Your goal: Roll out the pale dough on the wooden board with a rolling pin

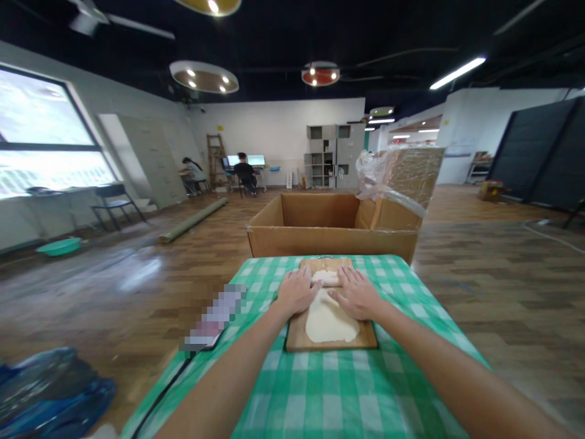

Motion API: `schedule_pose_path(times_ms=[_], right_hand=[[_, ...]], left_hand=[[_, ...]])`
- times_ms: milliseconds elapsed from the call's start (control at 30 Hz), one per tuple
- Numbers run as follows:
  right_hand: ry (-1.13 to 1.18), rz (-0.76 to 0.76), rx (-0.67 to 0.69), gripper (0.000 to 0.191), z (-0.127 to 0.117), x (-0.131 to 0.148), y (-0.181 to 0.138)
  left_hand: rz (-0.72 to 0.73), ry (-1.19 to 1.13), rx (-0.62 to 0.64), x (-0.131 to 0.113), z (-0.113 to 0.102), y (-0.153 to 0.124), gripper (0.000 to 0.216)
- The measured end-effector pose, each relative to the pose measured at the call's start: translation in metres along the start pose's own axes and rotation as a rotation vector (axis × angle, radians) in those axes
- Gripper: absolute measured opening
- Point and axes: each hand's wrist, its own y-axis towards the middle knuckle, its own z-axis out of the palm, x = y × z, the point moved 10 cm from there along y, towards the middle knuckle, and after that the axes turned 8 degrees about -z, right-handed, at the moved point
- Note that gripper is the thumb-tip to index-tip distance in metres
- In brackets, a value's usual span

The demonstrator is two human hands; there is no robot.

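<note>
A flattened sheet of pale dough (329,319) lies on a wooden cutting board (297,336) on a table with a green-and-white checked cloth (320,396). My left hand (297,290) rests flat at the dough's far left part, fingers stretched forward. My right hand (357,294) lies flat on the dough's far right part, fingers spread. Between the fingertips a thicker ridge of dough (325,277) shows at the board's far end.
A large open cardboard box (329,235) stands just beyond the table, with a plastic-wrapped box (406,167) behind it. A blurred flat item (214,320) with a dark cable lies at the table's left edge. Blue plastic bags (50,390) sit on the floor at left. Two people sit at desks far back.
</note>
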Motion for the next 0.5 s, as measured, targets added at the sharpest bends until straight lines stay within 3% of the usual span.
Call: schedule_pose_path(times_ms=[300, 500], right_hand=[[0.008, -0.115, -0.055, 0.107, -0.003, 0.032, -0.055], [0.054, -0.07, -0.02, 0.107, 0.001, 0.013, -0.031]], left_hand=[[0.053, 0.029, -0.044, -0.003, 0.0, -0.062, 0.081], [0.038, 0.005, 0.005, 0.0, 0.004, -0.036, 0.079]])
